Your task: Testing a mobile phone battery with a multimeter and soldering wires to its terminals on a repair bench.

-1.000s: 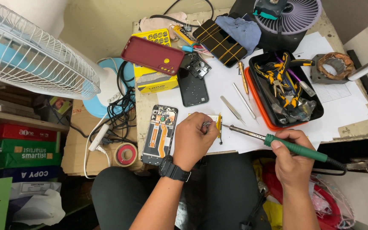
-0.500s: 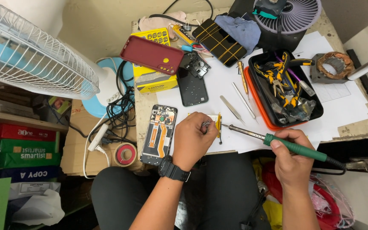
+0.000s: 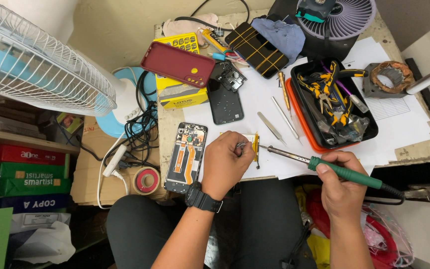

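Currently I observe the right hand (image 3: 343,187) closed around the green handle of a soldering iron (image 3: 324,167), its metal tip pointing left toward a small yellow-edged component (image 3: 256,145) on the white paper (image 3: 399,127); the left hand (image 3: 225,164) is closed in a pinch on tweezers (image 3: 241,145) whose points sit just beside that component, though I cannot tell whether they touch it; a black wristwatch (image 3: 202,198) sits on the left wrist. An opened phone frame (image 3: 187,157) with an orange flex cable lies just left of the left hand; 2 loose tweezers (image 3: 277,122) lie on the paper above the iron; a black tray (image 3: 369,130) holding yellow-handled pliers stands near the right hand; a dark red phone case (image 3: 177,64) rests on a yellow box (image 3: 180,94).
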